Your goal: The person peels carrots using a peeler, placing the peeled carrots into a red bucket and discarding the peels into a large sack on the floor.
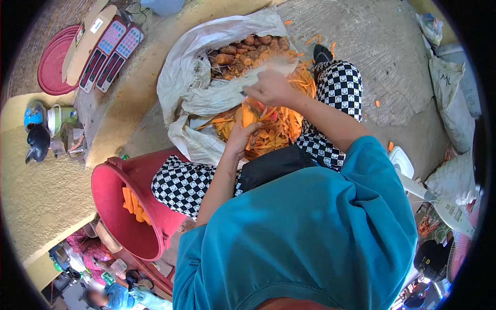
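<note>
My left hand (242, 137) grips a long orange carrot (247, 114) upright over a heap of orange peels (274, 134) on a white sack. Just above the carrot, my right hand (268, 88) is closed, smeared by motion, on something I cannot make out. Behind my hands an open white woven sack (175, 72) holds several brown unpeeled roots (227, 58). Beside my left knee a red tub (106, 186) lies tilted with several peeled orange carrots (134, 206) inside.
Keypad devices (111, 51) and red lids (54, 57) sit on a left ledge, near containers (62, 124). Scattered peels (315, 39) dot the concrete floor (372, 62). Sacks (447, 98) line the right side; a white fan (449, 212) stands behind. People (111, 297) are at lower left.
</note>
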Demonstrator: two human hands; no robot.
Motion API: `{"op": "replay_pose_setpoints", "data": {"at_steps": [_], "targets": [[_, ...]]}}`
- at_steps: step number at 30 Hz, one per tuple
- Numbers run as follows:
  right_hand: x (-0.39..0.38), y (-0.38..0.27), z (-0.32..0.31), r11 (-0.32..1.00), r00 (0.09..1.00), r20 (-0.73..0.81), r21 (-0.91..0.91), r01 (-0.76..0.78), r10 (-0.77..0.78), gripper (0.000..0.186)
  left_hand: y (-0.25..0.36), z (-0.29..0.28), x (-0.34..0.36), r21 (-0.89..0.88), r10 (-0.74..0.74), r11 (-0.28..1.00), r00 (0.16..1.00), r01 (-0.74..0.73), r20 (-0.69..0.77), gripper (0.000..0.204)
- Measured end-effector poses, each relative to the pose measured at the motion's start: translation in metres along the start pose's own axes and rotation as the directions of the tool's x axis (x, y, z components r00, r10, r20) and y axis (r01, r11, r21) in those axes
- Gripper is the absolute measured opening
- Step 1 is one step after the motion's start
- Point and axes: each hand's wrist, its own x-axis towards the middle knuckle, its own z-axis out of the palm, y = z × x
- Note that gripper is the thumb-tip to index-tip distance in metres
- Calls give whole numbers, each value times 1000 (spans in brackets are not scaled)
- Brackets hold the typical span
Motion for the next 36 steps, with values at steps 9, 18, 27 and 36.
{"op": "replay_pose_setpoints", "data": {"at_steps": [9, 18, 27, 36], "targets": [[3, 14, 20, 994, 974, 202, 47, 98, -105, 44, 3, 1, -14, 39, -66, 997, 998, 65, 20, 49], [29, 105, 23, 903, 885, 252, -291, -318, 392, 51, 16, -8, -26, -25, -109, 994, 991, 111, 72, 44], [30, 18, 9, 980, 942, 334, 180, -90, 25, 46, 11, -19, -14, -389, -260, 872, 954, 298, 150, 21], [31, 65, 25, 990, 968, 250, -121, 66, -34, 42, 17, -19, -22, -377, -224, 877, 948, 298, 228, 17]]}}
